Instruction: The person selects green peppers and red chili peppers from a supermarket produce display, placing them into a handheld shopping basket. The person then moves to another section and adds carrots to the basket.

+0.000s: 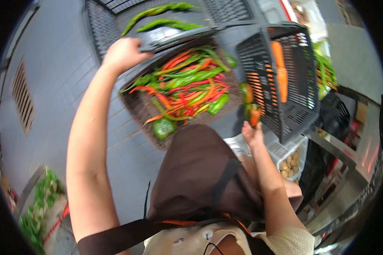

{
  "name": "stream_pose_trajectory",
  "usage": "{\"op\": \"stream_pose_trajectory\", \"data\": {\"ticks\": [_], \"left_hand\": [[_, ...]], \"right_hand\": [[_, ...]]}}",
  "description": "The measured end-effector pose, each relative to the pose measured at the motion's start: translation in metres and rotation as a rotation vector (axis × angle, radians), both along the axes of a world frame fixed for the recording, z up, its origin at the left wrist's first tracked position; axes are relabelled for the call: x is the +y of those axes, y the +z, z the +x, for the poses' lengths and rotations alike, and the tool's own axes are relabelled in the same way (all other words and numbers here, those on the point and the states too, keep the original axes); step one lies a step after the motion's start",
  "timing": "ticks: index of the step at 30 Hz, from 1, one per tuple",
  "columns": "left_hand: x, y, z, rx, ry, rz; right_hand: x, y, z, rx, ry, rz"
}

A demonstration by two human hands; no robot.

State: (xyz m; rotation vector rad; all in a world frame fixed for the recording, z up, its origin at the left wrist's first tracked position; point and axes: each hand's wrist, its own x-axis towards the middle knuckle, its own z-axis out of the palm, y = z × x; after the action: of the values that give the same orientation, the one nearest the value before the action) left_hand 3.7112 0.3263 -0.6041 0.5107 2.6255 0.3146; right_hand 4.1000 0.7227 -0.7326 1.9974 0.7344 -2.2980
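My left hand point(124, 55) is closed on the near rim of a dark grey plastic crate point(174, 40) at the top. Two long green peppers point(170, 24) lie inside it. Beside my right knee, my right hand point(252, 133) holds an orange-and-green pepper point(255, 114) at its fingertips, slightly blurred. Another orange-and-green pepper point(246, 92) shows just beyond, next to a black crate. Between my arms sits a shallow brown mesh basket point(142, 121), heaped with long red, orange and green chili peppers point(187, 85). A rounder green pepper point(164, 127) rests at its near corner.
The black slotted crate point(300, 85) at right stands tilted, with orange carrots point(279, 70) inside. A white basket of potatoes point(290, 163) lies below it. Leafy greens point(42, 199) are at lower left, near a floor grate point(24, 94). Metal shelving point(340, 148) stands right.
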Motion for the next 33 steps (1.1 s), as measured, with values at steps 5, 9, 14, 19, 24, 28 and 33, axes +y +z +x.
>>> {"op": "stream_pose_trajectory", "data": {"ticks": [5, 9, 14, 19, 24, 28, 33], "left_hand": [[0.001, 0.003, -0.002, 0.022, -0.076, -0.013], [-0.001, 0.007, 0.001, 0.003, -0.052, -0.02], [0.0, 0.0, -0.002, 0.035, -0.055, 0.023], [0.0, 0.006, 0.0, -0.008, -0.037, -0.049], [0.001, 0.001, 0.0, 0.075, -0.059, -0.002], [-0.002, -0.002, 0.001, 0.025, -0.002, -0.01], [0.001, 0.002, -0.002, -0.025, 0.031, 0.012]], "right_hand": [[-0.078, 0.057, -0.063, 0.051, 0.41, 0.03], [-0.172, 0.064, -0.125, 0.618, 1.27, -0.006], [-0.254, 0.003, -0.16, 1.172, 2.279, 1.093], [-0.251, 0.03, -0.191, 0.832, 2.061, 0.528], [-0.216, 0.057, -0.199, 0.629, 1.407, 0.03], [-0.165, 0.074, -0.198, 0.546, 1.053, 0.076], [-0.075, 0.087, -0.159, 0.405, 0.604, 0.472]]}}
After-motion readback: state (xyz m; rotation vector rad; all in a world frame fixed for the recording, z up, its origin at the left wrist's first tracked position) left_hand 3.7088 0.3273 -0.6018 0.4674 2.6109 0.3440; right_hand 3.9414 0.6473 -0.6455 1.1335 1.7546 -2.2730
